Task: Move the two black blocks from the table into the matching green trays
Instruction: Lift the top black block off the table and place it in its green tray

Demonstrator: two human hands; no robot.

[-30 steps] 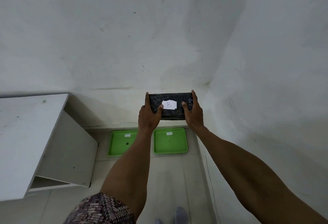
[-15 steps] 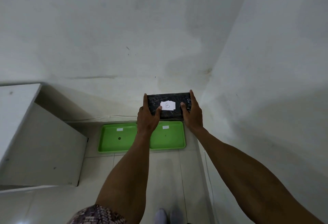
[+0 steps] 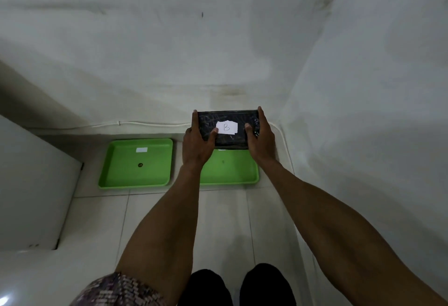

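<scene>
In the head view, the left hand (image 3: 195, 146) and the right hand (image 3: 263, 144) hold one black block (image 3: 228, 117) between them, fingers (image 3: 260, 114) clasped around its two short ends. A white label (image 3: 226, 127) with the letter B is on the block. It is in the air above the right green tray (image 3: 232, 172). The left green tray (image 3: 138, 163) lies just beside on the floor (image 3: 218, 220).
</scene>
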